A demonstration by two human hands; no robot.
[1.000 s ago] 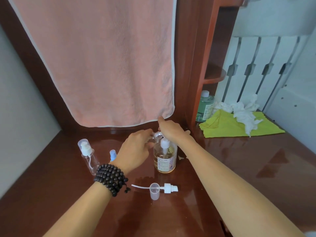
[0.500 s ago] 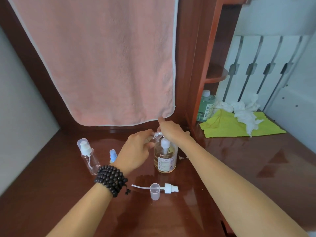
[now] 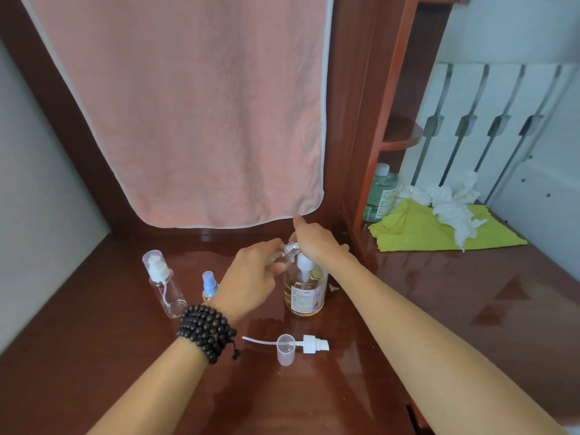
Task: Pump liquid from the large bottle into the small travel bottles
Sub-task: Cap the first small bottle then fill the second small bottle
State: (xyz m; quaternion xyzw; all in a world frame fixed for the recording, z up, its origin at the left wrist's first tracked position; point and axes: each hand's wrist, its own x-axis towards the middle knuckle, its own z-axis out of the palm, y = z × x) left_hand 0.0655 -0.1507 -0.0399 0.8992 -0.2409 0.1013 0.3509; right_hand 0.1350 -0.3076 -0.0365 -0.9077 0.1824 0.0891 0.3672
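Head view, downward over table

Desk right open — loose pump, cap block front.

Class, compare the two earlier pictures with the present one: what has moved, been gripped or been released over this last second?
Nothing visibly changed. The left hand still holds the small clear travel bottle at the spout, and the right hand still rests on the white pump head of the large amber-liquid bottle. The loose white pump and clear cap lie unmoved.
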